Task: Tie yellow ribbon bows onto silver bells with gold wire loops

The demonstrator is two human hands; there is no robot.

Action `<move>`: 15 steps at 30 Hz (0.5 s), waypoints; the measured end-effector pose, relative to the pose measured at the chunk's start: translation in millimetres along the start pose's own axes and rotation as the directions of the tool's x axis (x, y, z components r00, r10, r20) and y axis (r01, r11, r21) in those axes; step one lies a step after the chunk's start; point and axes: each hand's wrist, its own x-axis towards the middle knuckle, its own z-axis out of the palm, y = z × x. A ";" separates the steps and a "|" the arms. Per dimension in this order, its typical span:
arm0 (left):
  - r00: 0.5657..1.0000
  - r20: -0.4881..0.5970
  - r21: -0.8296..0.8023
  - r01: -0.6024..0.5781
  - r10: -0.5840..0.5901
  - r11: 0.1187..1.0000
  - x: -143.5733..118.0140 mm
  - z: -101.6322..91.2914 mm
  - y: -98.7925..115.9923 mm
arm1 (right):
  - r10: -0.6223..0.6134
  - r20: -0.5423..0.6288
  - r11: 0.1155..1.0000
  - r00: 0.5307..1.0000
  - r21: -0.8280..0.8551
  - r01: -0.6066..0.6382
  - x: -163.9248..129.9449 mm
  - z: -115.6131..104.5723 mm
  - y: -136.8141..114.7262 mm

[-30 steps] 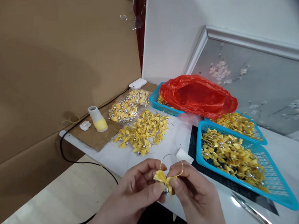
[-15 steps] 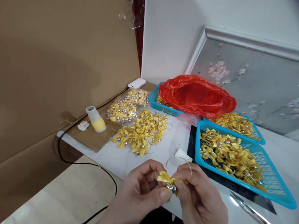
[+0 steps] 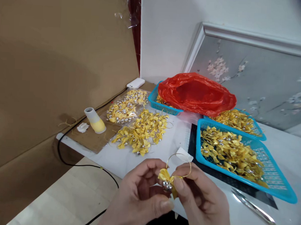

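Note:
Both my hands meet low in the middle of the view and hold one small yellow ribbon bow (image 3: 165,176) with a silver bell and a thin gold loop above it. My left hand (image 3: 140,200) pinches the bow's left side. My right hand (image 3: 201,204) pinches its right side, thumb on the bow just right of the bell. On the white table (image 3: 127,160) beyond lies a loose heap of the same bows (image 3: 140,132). A blue basket (image 3: 276,183) to the right holds many more.
A clear bag of bows (image 3: 125,106) and a white-and-yellow tube (image 3: 95,121) lie on cardboard at the left. A red plastic bag (image 3: 196,93) covers a second blue basket (image 3: 163,108); a third (image 3: 260,132) stands behind. Metal tweezers (image 3: 253,207) lie at the right. A black cable (image 3: 68,160) hangs off the table edge.
My hands stay together on the bow and have turned it, so the silver bell now faces me. My left thumb has slid down off the bow. The view shifted slightly.

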 end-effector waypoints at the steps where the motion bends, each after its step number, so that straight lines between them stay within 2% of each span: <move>1: 1.000 0.010 -0.007 0.000 0.000 1.000 -0.9 -0.6 0.3 | 0.013 0.002 1.000 1.000 0.008 -0.014 0.2 -0.3 -0.2; 4: 0.999 -0.031 0.013 -0.025 0.026 1.000 -3.9 -1.5 0.7 | 0.031 0.007 0.999 0.999 0.037 -0.032 -0.4 0.3 -0.3; 8: 0.996 -0.090 0.041 0.001 0.003 0.999 -5.8 -1.1 -0.4 | 0.016 0.020 0.997 1.000 0.078 -0.018 -3.1 3.1 1.0; 12: 0.998 -0.066 0.060 0.013 -0.009 0.998 -5.1 -0.4 1.3 | -0.023 -0.008 0.999 1.000 0.030 0.023 -6.2 4.2 2.9; 15: 0.998 -0.057 0.148 0.018 -0.010 0.989 -4.2 -0.4 3.6 | -0.012 -0.020 1.000 1.000 -0.006 0.012 -7.1 3.4 3.1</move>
